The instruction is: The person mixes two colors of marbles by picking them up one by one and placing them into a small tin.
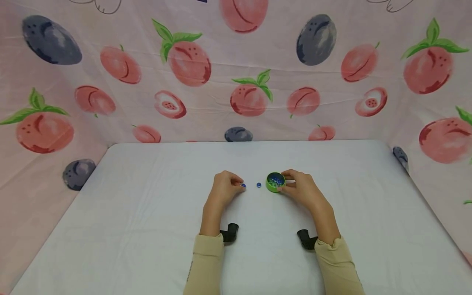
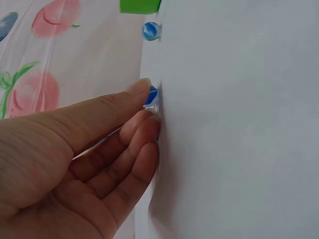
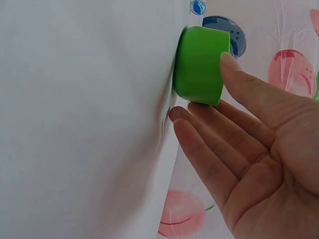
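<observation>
A small green cup [image 1: 275,182] stood near the middle of the white-covered desk [image 1: 147,213], and everything else lay in relation to it. The cup held a heap of blue marbles [image 1: 274,178], visible from above in the head view. The right hand [image 1: 300,187] was on the cup's right side; in the right wrist view the thumb [image 3: 234,64] lay against the cup's [image 3: 199,64] green wall while the fingers [image 3: 199,134] stretched out nearly straight, their tips at the cup's base on the cloth, so the grip there was a light, open touch rather than a clasp. Just left of the cup, a loose blue marble [image 1: 258,185] sat alone on the cloth, touching neither hand. Further left of the cup, the left hand [image 1: 225,187] had its fingertips on a second blue marble [image 1: 243,185]; the left wrist view showed the thumb [image 2: 134,92] and curled forefinger [image 2: 142,124] closed on that marble [image 2: 151,94] in a pinching grip, with the marble against the cloth. Both forearms wore beige sleeves [image 1: 206,262] and came in from the near edge of the desk, well behind the cup. A pink fabric printed with peaches and plums [image 1: 236,82] hung around the desk on the cup's far side and on both flanks.
</observation>
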A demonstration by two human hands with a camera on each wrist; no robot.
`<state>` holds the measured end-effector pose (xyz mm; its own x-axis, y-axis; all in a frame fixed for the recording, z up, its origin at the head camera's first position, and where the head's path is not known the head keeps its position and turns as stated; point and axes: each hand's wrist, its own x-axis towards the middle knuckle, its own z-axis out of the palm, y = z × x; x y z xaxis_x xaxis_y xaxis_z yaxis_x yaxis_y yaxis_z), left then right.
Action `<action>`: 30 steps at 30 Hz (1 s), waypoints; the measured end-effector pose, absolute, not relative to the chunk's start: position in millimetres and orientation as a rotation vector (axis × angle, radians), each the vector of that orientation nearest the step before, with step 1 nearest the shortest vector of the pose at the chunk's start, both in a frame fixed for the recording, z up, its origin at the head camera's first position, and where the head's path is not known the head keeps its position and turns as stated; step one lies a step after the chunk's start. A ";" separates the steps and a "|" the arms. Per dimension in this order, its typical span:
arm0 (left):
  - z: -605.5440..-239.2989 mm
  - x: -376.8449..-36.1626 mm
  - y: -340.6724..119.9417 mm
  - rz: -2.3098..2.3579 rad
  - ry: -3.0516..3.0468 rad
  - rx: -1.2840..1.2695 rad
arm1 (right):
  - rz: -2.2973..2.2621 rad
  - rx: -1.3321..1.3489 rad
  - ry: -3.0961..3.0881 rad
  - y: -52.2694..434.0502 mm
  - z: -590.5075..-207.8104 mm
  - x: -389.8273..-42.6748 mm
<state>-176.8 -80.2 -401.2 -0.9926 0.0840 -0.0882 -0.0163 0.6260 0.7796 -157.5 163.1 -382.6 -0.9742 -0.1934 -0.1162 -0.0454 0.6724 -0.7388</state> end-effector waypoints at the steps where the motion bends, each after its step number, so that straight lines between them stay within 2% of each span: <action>1: -402.4 -177.2 -80.1 1.307 2.736 0.063 | -1.185 -0.200 2.702 163.1 -382.4 -157.4; 9: -405.5 -178.0 -78.5 1.321 2.757 0.090 | -1.180 -0.195 2.708 163.0 -382.6 -157.3; 30: -382.0 -173.0 -69.4 1.436 2.788 0.161 | -1.172 -0.179 2.709 161.8 -383.8 -159.3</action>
